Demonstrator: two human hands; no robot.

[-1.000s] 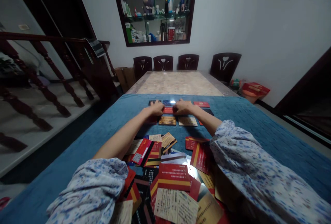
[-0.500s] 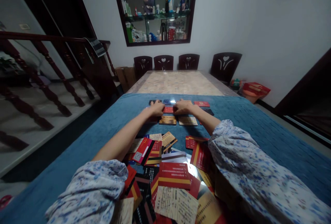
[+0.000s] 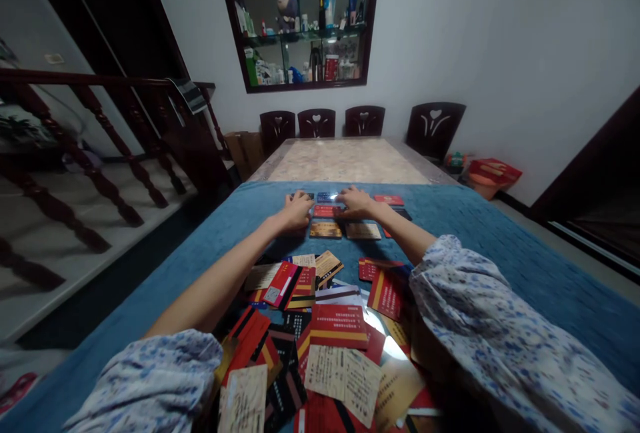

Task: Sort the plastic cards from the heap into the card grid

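My left hand [image 3: 297,210] rests over the left end of the laid-out cards, fingers spread and nearest a dark card [image 3: 309,196] at the back. My right hand [image 3: 356,202] reaches in from the other side, its fingers stretched towards a blue card [image 3: 327,197] and a red card [image 3: 326,211] between the hands. In front lie a gold card [image 3: 325,230] and a beige card [image 3: 363,231]. Another red card [image 3: 389,200] is at the back right. Both hands partly hide cards beneath them.
A loose heap of overlapping cards [image 3: 339,326] covers the near part of the blue cloth [image 3: 200,260]. Past the cloth is the beige tabletop [image 3: 345,160]. Dark chairs [image 3: 316,123] stand along the far wall, and a wooden railing [image 3: 90,160] runs at left.
My hands have shifted slightly apart and their fingers have lifted and spread more. The red card between them shows about the same. My left forearm has swung outward.
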